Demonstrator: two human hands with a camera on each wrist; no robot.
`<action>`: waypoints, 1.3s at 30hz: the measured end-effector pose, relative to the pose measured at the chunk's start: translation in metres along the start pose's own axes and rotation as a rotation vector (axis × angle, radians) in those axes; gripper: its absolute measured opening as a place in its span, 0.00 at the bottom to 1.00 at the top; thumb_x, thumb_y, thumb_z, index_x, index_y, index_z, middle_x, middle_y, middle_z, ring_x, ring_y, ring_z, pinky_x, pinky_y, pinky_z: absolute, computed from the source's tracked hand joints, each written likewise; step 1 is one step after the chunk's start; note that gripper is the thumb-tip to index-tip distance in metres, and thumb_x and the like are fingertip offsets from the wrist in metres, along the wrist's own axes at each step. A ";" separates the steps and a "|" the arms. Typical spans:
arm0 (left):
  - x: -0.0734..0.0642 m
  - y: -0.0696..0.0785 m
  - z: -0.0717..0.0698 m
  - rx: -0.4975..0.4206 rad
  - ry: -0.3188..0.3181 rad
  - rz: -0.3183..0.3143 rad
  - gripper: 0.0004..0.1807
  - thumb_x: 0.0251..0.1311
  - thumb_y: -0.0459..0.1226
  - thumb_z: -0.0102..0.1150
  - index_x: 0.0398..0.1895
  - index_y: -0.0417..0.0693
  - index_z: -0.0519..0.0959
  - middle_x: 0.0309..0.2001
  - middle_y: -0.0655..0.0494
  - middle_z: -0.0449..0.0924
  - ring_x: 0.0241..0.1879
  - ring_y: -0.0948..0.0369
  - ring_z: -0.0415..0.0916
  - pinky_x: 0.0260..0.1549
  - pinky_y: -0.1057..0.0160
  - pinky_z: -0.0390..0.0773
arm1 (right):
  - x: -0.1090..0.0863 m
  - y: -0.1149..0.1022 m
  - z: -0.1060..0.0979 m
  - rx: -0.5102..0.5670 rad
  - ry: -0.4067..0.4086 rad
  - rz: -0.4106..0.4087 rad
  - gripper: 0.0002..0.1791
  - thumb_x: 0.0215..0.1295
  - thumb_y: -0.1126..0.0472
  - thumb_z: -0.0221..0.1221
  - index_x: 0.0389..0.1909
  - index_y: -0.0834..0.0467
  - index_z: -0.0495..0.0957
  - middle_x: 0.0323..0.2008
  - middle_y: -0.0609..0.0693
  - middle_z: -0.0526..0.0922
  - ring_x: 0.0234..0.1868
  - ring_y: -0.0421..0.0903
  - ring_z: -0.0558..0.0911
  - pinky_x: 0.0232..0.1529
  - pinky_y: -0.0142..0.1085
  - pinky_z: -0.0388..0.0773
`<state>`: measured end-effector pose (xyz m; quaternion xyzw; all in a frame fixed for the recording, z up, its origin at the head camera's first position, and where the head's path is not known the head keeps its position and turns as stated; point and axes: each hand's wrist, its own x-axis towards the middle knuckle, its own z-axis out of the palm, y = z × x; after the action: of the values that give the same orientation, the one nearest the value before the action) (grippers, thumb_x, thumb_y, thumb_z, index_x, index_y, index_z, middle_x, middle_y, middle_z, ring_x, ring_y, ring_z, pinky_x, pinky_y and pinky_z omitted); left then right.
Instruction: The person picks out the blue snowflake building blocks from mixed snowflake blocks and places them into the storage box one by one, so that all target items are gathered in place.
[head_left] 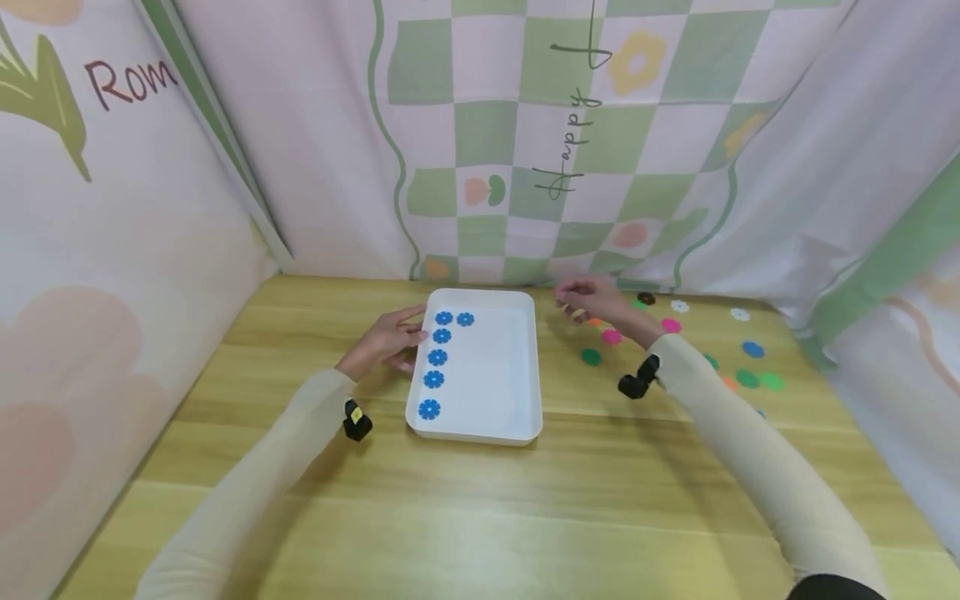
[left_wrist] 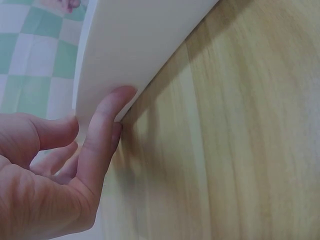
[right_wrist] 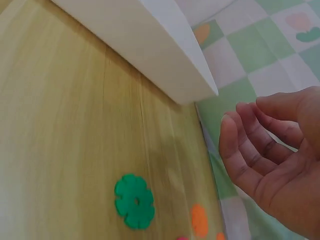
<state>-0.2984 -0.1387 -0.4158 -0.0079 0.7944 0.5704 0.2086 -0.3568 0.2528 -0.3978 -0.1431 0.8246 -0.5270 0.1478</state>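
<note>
A shallow white rectangular tray [head_left: 491,367] lies on the light wood-grain table [head_left: 480,517], between the person's two hands. The left hand [head_left: 386,337] is at the tray's left side with its fingers apart: one fingertip rests on the outer wall and another digit meets the rim. The right hand [head_left: 596,300] hovers beyond the tray's right edge, near its far corner and apart from it. Its fingers are bent, their tips gathered close to the thumb; whether a small piece sits between them cannot be told.

Inside the tray are six blue flower-shaped flat discs [head_left: 437,358]: five in a column along the left wall, just beside the left fingers, and one to the right of the farthest.

More flower-shaped discs lie on the table under and around the right hand and forearm, which may hide some. The head view shows one dark brown disc [head_left: 646,297] overlapping a light green one, another light green disc [head_left: 772,381], two white discs [head_left: 740,314], two pink discs [head_left: 671,325], two orange discs [head_left: 595,322], three dark green discs [head_left: 591,357] and two blue loose discs [head_left: 753,349], one mostly covered by the sleeve.
</note>
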 end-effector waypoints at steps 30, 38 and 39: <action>0.002 -0.005 -0.002 -0.053 -0.042 0.007 0.36 0.80 0.35 0.52 0.85 0.59 0.54 0.80 0.40 0.61 0.63 0.41 0.79 0.38 0.58 0.92 | -0.111 0.066 -0.095 -0.294 -0.028 0.033 0.33 0.80 0.51 0.58 0.78 0.58 0.63 0.72 0.62 0.73 0.63 0.42 0.78 0.63 0.34 0.81; 0.002 -0.005 -0.001 -0.071 -0.038 0.002 0.35 0.79 0.34 0.53 0.85 0.58 0.55 0.80 0.40 0.61 0.66 0.41 0.77 0.33 0.60 0.92 | -0.126 0.072 -0.102 -0.225 -0.120 0.025 0.34 0.78 0.59 0.60 0.77 0.66 0.60 0.73 0.69 0.68 0.66 0.51 0.79 0.58 0.25 0.80; 0.002 -0.005 -0.001 -0.069 -0.036 0.002 0.35 0.79 0.34 0.53 0.85 0.59 0.55 0.80 0.40 0.61 0.66 0.41 0.77 0.33 0.60 0.92 | -0.126 0.072 -0.102 -0.225 -0.124 0.029 0.34 0.78 0.60 0.60 0.77 0.66 0.60 0.73 0.69 0.68 0.68 0.57 0.78 0.58 0.25 0.80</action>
<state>-0.2994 -0.1408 -0.4208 -0.0042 0.7703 0.5978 0.2221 -0.2871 0.4157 -0.4111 -0.1791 0.8698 -0.4191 0.1890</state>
